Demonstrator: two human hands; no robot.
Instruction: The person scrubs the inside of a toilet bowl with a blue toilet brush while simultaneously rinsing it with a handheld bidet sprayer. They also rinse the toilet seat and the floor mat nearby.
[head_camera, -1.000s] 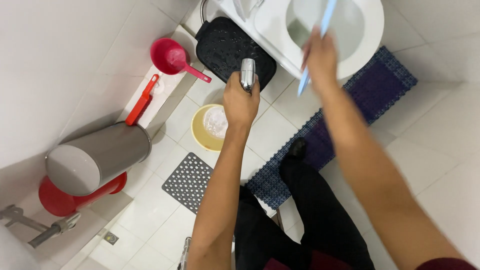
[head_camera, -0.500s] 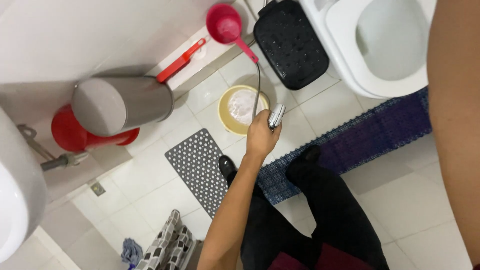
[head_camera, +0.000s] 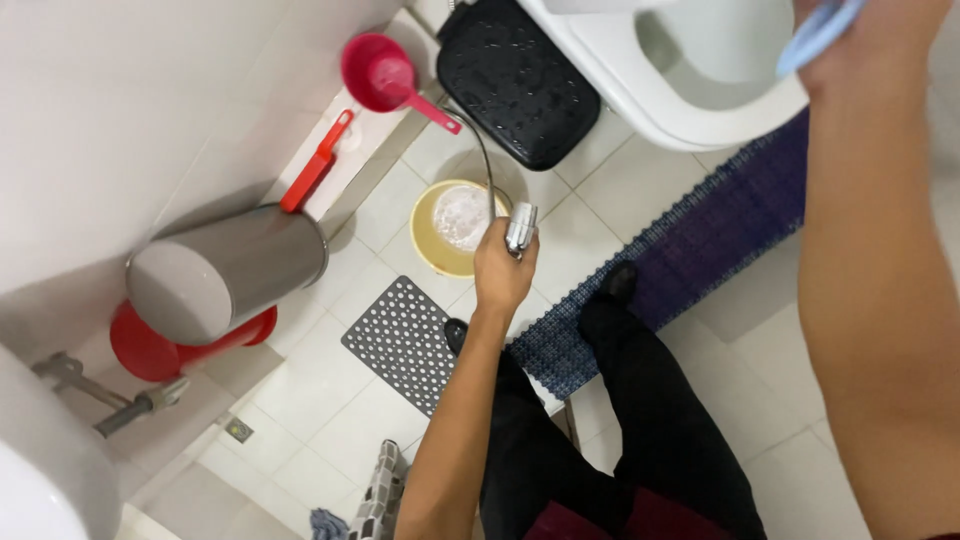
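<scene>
— What is the left hand (head_camera: 503, 272) doing?

— It is gripping a chrome spray nozzle (head_camera: 521, 228), with the fingers curled tight around its handle. A thin hose (head_camera: 484, 150) is running from the nozzle toward the far wall. The nozzle is hanging over the floor, just right of a yellow basin (head_camera: 432, 243) with foamy water in it.

— And the right hand (head_camera: 862, 40)?

— It is reaching up at the far right, over the white toilet bowl (head_camera: 700, 100), with the fingers pinching a pale blue handle (head_camera: 818, 35). What is at the end of that handle is out of view.

— What is lying around them?

— A black dotted mat (head_camera: 520, 80) is sitting left of the toilet, and a pink scoop (head_camera: 385, 75) is resting on the ledge at far left. A grey bin (head_camera: 225, 275) is standing at the left, over a red bucket (head_camera: 165, 350). A grey perforated mat (head_camera: 405, 340) and a dark blue mat (head_camera: 690, 250) are lying on the tiled floor by the person's feet.
</scene>
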